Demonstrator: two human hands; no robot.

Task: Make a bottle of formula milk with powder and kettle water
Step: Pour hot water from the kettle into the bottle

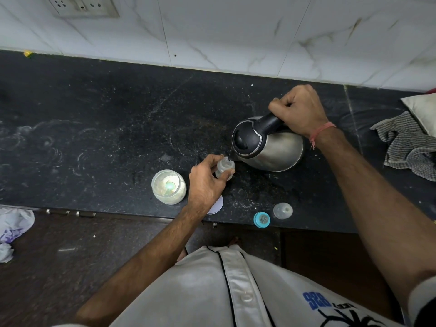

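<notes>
On the dark stone table (94,128) below a white tiled wall, the open powder jar (168,186) stands left of the bottle (224,170), which the left hand (205,182) clamps upright. The right hand (299,109) is closed on the tilted kettle (269,143), its spout at the bottle mouth. It is best to pour slowly, in a thin stream, and to keep the fingers low on the bottle.

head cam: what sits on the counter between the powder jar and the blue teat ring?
In the head view, the left hand gripping the bottle, plus a white lid partly hidden under its wrist, lie between the powder jar and blue teat ring.
</notes>
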